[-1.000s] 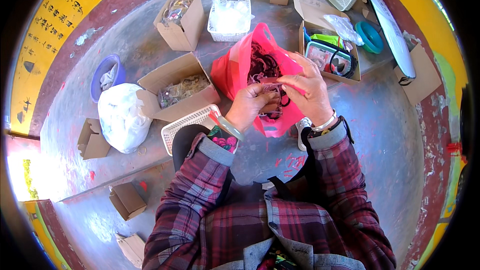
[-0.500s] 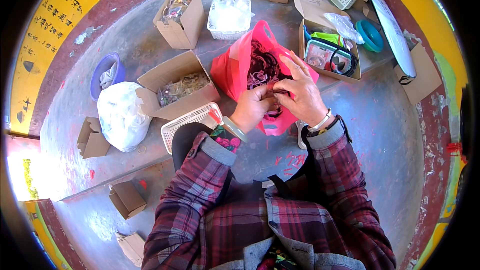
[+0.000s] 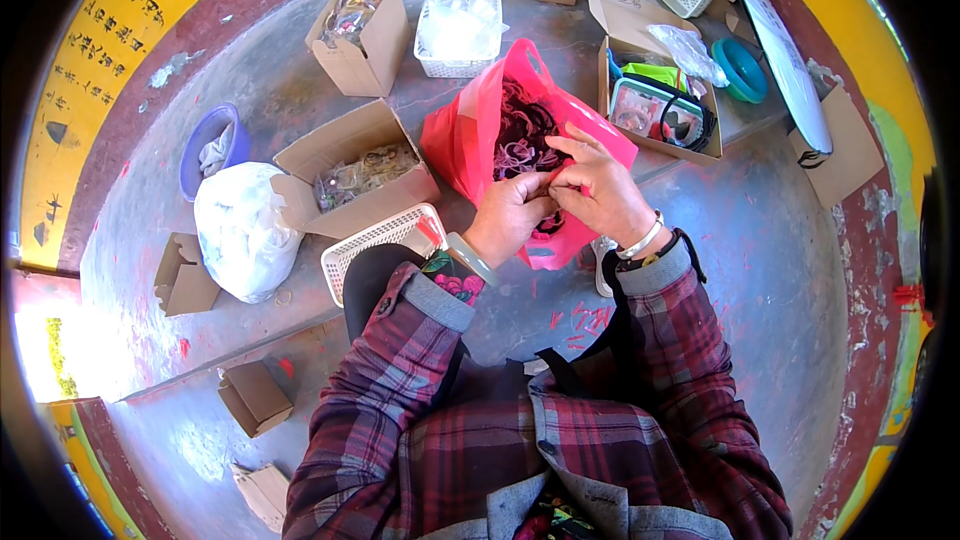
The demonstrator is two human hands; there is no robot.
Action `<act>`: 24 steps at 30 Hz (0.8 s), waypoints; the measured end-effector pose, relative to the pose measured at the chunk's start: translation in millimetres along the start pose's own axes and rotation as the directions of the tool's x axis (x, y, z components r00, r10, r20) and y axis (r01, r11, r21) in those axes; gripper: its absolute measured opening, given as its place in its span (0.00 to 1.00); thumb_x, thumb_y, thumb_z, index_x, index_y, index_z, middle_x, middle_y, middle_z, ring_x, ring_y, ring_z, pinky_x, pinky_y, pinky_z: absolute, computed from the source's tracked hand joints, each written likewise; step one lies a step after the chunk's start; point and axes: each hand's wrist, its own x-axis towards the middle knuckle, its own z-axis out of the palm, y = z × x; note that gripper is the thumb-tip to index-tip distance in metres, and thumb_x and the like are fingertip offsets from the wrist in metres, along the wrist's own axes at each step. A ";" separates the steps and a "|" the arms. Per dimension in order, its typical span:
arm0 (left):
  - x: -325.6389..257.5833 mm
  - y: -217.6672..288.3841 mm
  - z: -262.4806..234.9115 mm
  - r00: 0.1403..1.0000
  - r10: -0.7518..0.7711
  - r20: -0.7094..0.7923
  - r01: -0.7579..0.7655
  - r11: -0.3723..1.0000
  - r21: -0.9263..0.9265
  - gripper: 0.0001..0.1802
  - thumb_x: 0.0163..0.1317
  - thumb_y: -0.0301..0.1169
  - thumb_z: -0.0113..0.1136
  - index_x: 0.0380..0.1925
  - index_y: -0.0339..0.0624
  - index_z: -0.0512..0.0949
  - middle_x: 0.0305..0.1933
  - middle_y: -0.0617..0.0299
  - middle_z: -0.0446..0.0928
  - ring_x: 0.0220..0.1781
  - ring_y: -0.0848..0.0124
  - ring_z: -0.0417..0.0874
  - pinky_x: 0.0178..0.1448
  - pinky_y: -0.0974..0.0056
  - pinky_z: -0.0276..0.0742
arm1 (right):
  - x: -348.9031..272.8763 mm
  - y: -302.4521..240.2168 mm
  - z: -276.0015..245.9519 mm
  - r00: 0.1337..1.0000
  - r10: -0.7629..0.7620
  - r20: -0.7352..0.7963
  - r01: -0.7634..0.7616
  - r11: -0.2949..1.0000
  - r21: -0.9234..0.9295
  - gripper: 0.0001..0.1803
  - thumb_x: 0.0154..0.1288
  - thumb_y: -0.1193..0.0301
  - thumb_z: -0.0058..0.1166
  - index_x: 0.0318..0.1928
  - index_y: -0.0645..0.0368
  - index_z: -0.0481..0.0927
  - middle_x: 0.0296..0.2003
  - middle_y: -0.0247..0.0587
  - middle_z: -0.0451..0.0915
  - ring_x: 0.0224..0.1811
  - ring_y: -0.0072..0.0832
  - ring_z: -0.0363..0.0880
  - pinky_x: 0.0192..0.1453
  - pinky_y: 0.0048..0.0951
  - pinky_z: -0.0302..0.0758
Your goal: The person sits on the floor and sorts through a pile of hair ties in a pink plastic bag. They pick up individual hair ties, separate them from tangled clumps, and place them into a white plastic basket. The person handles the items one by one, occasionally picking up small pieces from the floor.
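A bright pinkish-red bag [image 3: 462, 135] with cut-out handles stands in front of me, its mouth open toward me. Inside lies a tangle of dark maroon and pink stringy loops [image 3: 522, 152]. My left hand [image 3: 508, 218] and my right hand [image 3: 603, 198] meet over the near side of the bag's mouth. Thumb and fingers of both are pinched together, tips nearly touching. Whatever small thing sits between them is hidden by the fingers. The right hand's upper fingers curl above the pinch, against the bag's contents in view.
Left of the bag are a cardboard box [image 3: 357, 212] of small plastic-wrapped items, a white basket [image 3: 347, 258] by my knee and a stuffed white plastic bag [image 3: 248, 240]. Beyond stand another filled box [image 3: 383, 58] and a white basket [image 3: 458, 70]. A box [image 3: 690, 152] of goods sits at right.
My right hand's raised fingers have bent down and inward, and its fingertips have drawn closer to the left hand's. The dark reddish strand between the fingers is now hidden.
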 end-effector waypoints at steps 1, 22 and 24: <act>0.0 -1.0 -0.4 1.000 0.002 -0.004 -0.002 1.000 0.011 0.13 0.57 0.23 0.53 0.44 0.35 0.75 0.29 0.66 0.76 0.30 0.80 0.74 0.35 0.73 0.71 | 0.0 0.8 0.7 1.000 -0.021 0.011 0.021 1.000 -0.019 0.04 0.49 0.73 0.57 0.25 0.61 0.80 0.52 0.52 0.73 0.61 0.52 0.62 0.60 0.41 0.64; -1.2 18.2 -3.5 0.966 -0.248 -0.077 0.226 0.950 -0.214 0.13 0.60 0.26 0.53 0.45 0.31 0.74 0.40 0.56 0.78 0.41 0.70 0.80 0.44 0.67 0.79 | 0.7 -1.5 -6.5 0.996 0.004 -0.089 -0.012 0.996 -0.087 0.10 0.42 0.77 0.58 0.31 0.55 0.81 0.58 0.55 0.65 0.65 0.52 0.57 0.64 0.43 0.59; -1.5 18.2 -3.3 0.968 -0.244 -0.057 0.226 0.950 -0.216 0.14 0.60 0.26 0.53 0.45 0.31 0.74 0.40 0.56 0.78 0.42 0.70 0.80 0.45 0.67 0.78 | 1.2 -3.7 -7.1 0.995 0.007 -0.095 -0.016 0.995 -0.102 0.10 0.41 0.77 0.58 0.30 0.56 0.80 0.58 0.55 0.65 0.65 0.53 0.56 0.64 0.44 0.59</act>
